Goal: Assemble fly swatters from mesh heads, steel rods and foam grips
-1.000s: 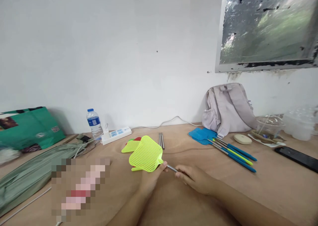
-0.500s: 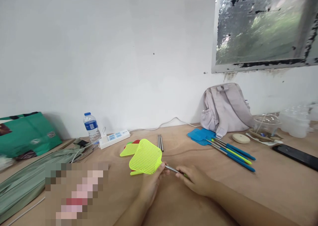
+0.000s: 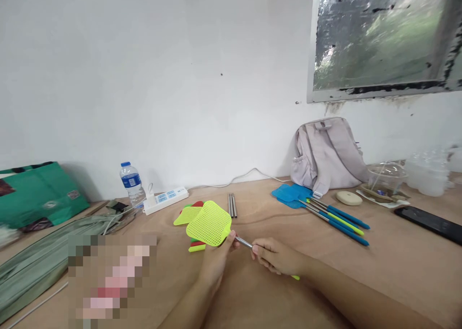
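A yellow-green fly swatter [image 3: 210, 223] with a perforated head and metal rod is held between my two hands, tilted with its head to the upper left. My left hand [image 3: 218, 259] is closed around the neck, where the head meets the rod. Further down, my right hand [image 3: 276, 256] wraps the handle, whose yellow-green end pokes out below the palm. Behind the held head lies another yellow-green swatter head [image 3: 186, 216], with red and green pieces partly hidden under it. Several metal rods [image 3: 232, 206] lie together just beyond. Blue and yellow-green swatters [image 3: 334, 219] rest in a group to the right.
A water bottle [image 3: 132, 182] and white power strip [image 3: 166, 199] stand along the wall at left, near a green bag [image 3: 41, 194]. At right are a grey backpack [image 3: 327, 155], a round beige case [image 3: 349, 198], a clear plastic bowl [image 3: 386, 179] and a black phone [image 3: 429, 224].
My right hand has shifted slightly and its grip has changed, so the yellow-green handle end now shows below it. The swatter head has tilted a little and moved slightly left.
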The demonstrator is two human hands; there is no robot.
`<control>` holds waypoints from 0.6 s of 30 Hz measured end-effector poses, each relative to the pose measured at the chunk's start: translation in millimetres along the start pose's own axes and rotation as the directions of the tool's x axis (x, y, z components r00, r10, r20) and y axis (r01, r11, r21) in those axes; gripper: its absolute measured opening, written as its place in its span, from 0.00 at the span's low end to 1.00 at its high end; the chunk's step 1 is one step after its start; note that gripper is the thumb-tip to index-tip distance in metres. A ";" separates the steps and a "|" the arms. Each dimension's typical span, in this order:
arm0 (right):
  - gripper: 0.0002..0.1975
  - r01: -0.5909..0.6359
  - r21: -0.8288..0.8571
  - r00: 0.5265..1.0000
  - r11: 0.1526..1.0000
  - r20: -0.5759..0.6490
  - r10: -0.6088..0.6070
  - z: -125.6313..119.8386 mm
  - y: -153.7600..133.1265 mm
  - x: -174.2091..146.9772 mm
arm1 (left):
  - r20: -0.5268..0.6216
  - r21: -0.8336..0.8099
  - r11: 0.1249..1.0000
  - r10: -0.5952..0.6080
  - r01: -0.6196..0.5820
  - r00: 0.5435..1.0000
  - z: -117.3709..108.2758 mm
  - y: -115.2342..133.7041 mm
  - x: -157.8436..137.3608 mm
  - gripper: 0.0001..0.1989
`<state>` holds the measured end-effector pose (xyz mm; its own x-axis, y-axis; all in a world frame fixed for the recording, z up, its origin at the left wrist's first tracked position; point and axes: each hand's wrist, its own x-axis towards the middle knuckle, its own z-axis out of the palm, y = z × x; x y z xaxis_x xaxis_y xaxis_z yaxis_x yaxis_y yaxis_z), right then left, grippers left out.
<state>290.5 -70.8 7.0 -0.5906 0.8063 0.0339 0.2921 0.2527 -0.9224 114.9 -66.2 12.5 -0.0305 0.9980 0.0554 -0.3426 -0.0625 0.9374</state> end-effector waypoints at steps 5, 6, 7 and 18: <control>0.21 -0.068 0.220 0.993 0.973 0.113 0.044 -6.3 6.4 1.0 | 0.000 0.082 0.996 0.047 -0.047 0.999 1.5 1.5 0.0 0.14; 0.21 -0.066 0.223 0.993 0.973 0.113 0.042 -7.0 6.8 1.3 | -0.002 0.097 0.994 0.059 -0.058 0.998 1.1 1.7 0.5 0.14; 0.21 -0.057 0.216 0.993 0.975 0.109 0.034 -7.6 6.9 1.6 | -0.004 0.113 0.991 0.072 -0.071 0.997 0.5 2.2 1.1 0.14; 0.18 0.105 -0.177 0.994 0.979 -0.016 -0.109 -11.4 -0.2 -0.7 | -0.010 0.236 0.959 0.161 -0.154 0.987 -1.6 2.8 4.8 0.13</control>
<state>299.4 -65.3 11.6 -0.6068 0.7823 0.1404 0.3573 0.4263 -0.8311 112.2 -61.6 14.8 -0.0946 0.9747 0.2025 -0.1027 -0.2119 0.9719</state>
